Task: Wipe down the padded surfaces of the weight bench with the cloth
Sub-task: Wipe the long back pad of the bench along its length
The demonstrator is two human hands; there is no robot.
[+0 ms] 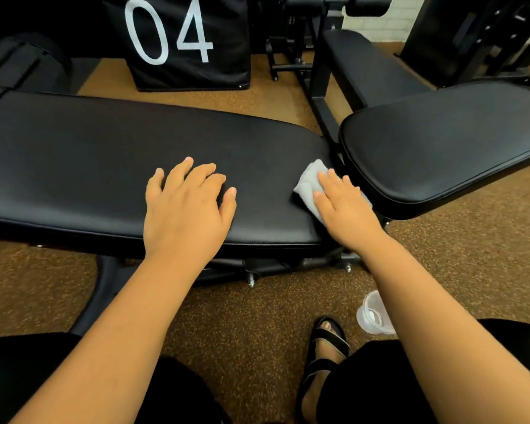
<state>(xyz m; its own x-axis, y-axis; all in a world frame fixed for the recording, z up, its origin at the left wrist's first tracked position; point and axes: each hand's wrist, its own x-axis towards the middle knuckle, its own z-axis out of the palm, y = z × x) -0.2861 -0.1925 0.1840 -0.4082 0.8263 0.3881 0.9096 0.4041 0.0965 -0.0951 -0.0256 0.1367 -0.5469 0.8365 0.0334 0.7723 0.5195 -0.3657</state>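
The long black back pad (98, 154) of the weight bench runs from the left edge to the middle of the view. Its separate black seat pad (447, 142) lies to the right, across a narrow gap. A folded grey cloth (311, 182) rests on the right end of the back pad, close to that gap. My right hand (344, 206) presses flat on the cloth, covering its near half. My left hand (187, 206) lies on the bare pad to the left of the cloth, fingers spread, holding nothing.
A clear plastic cup (375, 313) stands on the speckled brown floor (257, 316) beside my sandalled foot (325, 350). A black box marked 04 (181, 41) and another bench (364, 62) with a black frame stand behind. The bench's metal base (276, 264) shows under the pad.
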